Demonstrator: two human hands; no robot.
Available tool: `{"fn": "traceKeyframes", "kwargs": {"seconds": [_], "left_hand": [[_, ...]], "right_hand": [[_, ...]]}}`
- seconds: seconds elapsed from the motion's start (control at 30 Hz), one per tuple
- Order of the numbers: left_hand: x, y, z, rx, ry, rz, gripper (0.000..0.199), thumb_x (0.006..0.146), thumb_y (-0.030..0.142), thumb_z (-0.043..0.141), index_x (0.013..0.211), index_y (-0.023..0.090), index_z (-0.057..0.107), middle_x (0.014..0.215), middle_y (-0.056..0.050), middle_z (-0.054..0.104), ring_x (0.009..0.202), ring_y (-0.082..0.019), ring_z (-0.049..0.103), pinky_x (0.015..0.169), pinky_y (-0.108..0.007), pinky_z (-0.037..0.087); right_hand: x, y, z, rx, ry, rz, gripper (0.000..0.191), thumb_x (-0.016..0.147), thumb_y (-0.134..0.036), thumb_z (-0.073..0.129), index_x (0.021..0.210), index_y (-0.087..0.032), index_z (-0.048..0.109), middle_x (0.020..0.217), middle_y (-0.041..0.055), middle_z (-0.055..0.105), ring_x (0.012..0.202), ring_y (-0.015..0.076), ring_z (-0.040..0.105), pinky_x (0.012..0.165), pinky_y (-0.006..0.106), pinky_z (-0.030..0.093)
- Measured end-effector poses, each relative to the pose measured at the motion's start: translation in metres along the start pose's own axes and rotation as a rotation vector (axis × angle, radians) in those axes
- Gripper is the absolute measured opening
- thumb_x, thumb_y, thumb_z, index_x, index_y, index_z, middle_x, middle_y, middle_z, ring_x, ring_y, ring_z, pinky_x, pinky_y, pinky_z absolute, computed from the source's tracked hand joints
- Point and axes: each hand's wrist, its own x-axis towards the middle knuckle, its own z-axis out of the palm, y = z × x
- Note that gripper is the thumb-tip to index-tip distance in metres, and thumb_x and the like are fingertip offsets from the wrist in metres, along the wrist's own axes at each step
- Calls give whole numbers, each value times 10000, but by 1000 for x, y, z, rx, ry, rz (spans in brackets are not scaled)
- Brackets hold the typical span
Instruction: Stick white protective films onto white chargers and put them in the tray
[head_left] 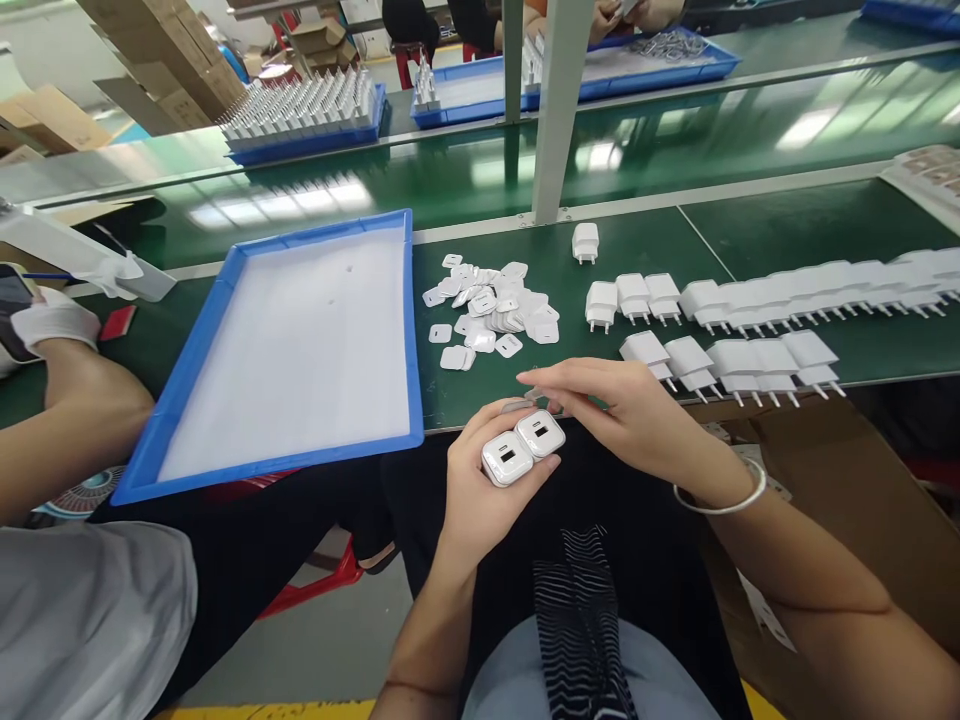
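Note:
My left hand [466,490] is wrapped round two white USB charger plugs [505,458] side by side, their port faces turned up. Each face has two slots. A thin pale plate, seen edge-on, shows by the left fingertips. My right hand [630,400] comes in from the right, its fingertips closed on a thin whitish plate [534,393] just above the chargers; the fingers partly hide it. Beyond my hands lies a loose pile of white slotted cover plates [495,305]. To the right, white charger plugs [739,365] rest on the green bench with their pins toward me.
A blue-rimmed tray [414,330] with a white lining stands to the left. A co-worker's arm [82,400] rests beyond it. One upright post [551,120] rises behind the pile. Across the belt [450,175] are more blue trays, one holding rows of plugs [304,105].

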Motion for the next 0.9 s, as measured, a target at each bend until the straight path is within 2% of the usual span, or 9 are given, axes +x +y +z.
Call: {"fn": "traceKeyframes", "kwargs": {"seconds": [0.07, 0.17, 0.4, 0.53, 0.67, 0.73, 0.83, 0.9], "left_hand": [[0, -1, 0, 30, 12, 8, 401, 722, 165, 867, 1098, 244, 754, 1167, -50, 735, 1116, -203, 697, 1006, -337, 571], [-1, -2, 0, 35, 14, 14, 400, 724, 160, 864, 1098, 246, 752, 1164, -46, 741, 1093, -194, 707, 992, -329, 581], [-4, 0, 0, 50, -12, -28, 394, 718, 181, 869, 1092, 231, 756, 1172, -67, 751, 1086, -218, 725, 1002, -361, 592], [-5, 3, 2, 33, -27, -26, 372, 706, 194, 878, 1057, 220, 757, 1114, -60, 758, 1022, -207, 733, 944, -334, 610], [-3, 1, 3, -29, -35, -67, 351, 702, 202, 884, 1029, 222, 758, 1050, -40, 758, 939, -177, 738, 840, -278, 624], [-2, -4, 4, -18, -2, -70, 352, 704, 203, 883, 1034, 228, 763, 1070, -44, 761, 983, -190, 737, 893, -303, 619], [1, -11, 7, 64, 111, -29, 360, 729, 190, 864, 1072, 227, 762, 1157, -68, 755, 1107, -223, 716, 1014, -367, 587], [2, -16, 11, 128, 185, 19, 362, 756, 191, 845, 1106, 219, 754, 1188, -84, 745, 1142, -238, 706, 1022, -386, 588]], "right_hand": [[-1, -3, -2, -82, 21, -7, 211, 1003, -115, 510, 1125, -163, 675, 961, 42, 776, 768, 144, 718, 686, 247, 528], [-1, -7, -5, -113, -2, -31, 122, 996, -135, 544, 995, -180, 657, 847, 2, 742, 658, 115, 658, 619, 231, 481], [9, -6, -3, -78, 15, -77, 157, 919, -52, 575, 875, -162, 677, 869, 23, 728, 754, 126, 658, 662, 228, 489], [14, -5, 1, -18, -68, -72, 195, 926, -60, 561, 875, -154, 723, 893, 42, 720, 771, 139, 669, 689, 252, 511], [17, -4, 0, -24, -185, 4, 257, 986, -130, 508, 972, -157, 764, 1067, 79, 680, 794, 145, 671, 727, 299, 533], [15, -2, -5, 26, -199, 65, 267, 1024, -227, 493, 1043, -178, 756, 1109, 78, 664, 846, 158, 678, 757, 314, 552], [3, 0, -6, 139, -72, 230, 261, 986, -376, 601, 1177, -217, 683, 1171, 71, 644, 877, 170, 681, 684, 295, 579], [-10, -1, 2, 233, 7, 349, 392, 891, -405, 731, 1221, -231, 613, 1215, 72, 621, 891, 179, 687, 629, 279, 596]]}}
